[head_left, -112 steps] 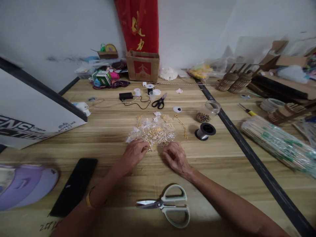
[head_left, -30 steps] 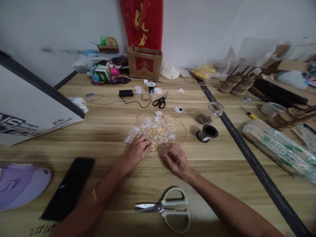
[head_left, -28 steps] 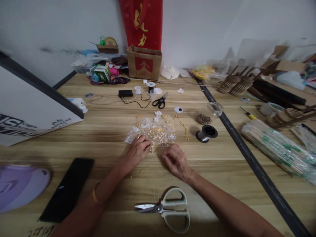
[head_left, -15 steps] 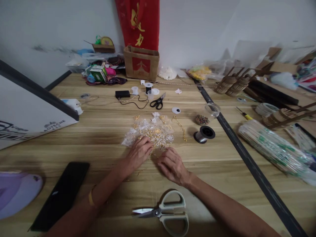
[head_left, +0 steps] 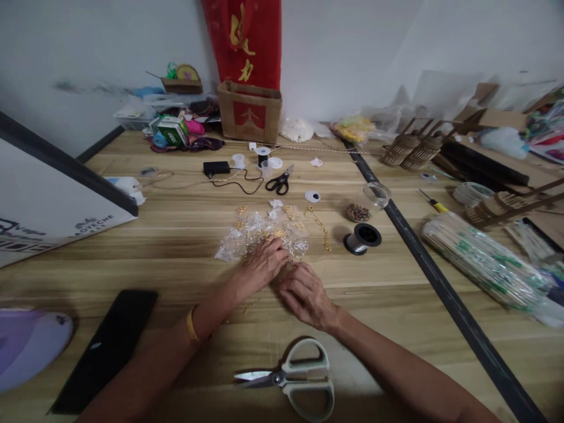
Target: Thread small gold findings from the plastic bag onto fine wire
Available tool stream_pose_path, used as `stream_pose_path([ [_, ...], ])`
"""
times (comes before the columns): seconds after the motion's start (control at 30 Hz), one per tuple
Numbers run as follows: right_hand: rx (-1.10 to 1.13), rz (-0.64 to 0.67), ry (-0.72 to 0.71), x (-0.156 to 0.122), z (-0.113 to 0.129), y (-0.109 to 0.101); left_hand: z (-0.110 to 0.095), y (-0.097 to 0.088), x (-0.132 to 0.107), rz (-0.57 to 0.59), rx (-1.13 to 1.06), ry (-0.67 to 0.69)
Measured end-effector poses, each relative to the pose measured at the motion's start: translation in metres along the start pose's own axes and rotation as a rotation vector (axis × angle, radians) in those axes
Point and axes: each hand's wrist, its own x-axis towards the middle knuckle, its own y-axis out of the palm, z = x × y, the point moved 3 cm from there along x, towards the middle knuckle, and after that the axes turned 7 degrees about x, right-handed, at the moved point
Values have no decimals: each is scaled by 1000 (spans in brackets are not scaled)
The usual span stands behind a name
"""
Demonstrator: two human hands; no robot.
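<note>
Many gold and silver jewelry findings (head_left: 286, 241) lie in one mixed heap before you in the head view; take that heap as the clock's centre, with twelve pointing away from you. Your left hand (head_left: 267, 261) reaches over its five-o'clock edge, thumb and fingertips drawn narrowly together; your right hand (head_left: 308, 296) sits just beside it, fingers curled. Whether either pinches a tiny piece, you cannot tell from here. You seem well short of the end: only a gold chain (head_left: 322, 226), near three o'clock, and a short gold strand (head_left: 251, 306), between six and seven, stand out as lying apart, while the bulk is loose or bagged. As for containers, clear plastic bags (head_left: 227, 248) at the heap's nine-o'clock side hold small pieces, too blurred for you to identify. Toward two o'clock, a clear jar (head_left: 378, 195) holds multicoloured beads (head_left: 358, 212). At twelve, a brown paper bag (head_left: 249, 111) stands open, its contents hidden. Out past three, a plastic sleeve holds a bundle of pale sticks (head_left: 480, 258).
</note>
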Motion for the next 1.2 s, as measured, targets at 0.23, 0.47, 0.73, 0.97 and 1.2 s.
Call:
stream_pose_path([
  [0.23,110,-109,123,-1,-8,-3,16,5,-12,-41,9,-32],
  [0.47,226,-263,352,0,-15,-9,24,-3,-20,-123,-98,-74],
  [0.73,265,-295,421,-2,-19,-11,29,-5,-20,-193,-404,-284],
  [0.97,261,-284,418,-2,-20,-9,29,-14,-28,-125,-921,-552],
  [1.2,258,-275,428,-3,-20,-8,25,-4,-42,-129,-1279,-710],
])
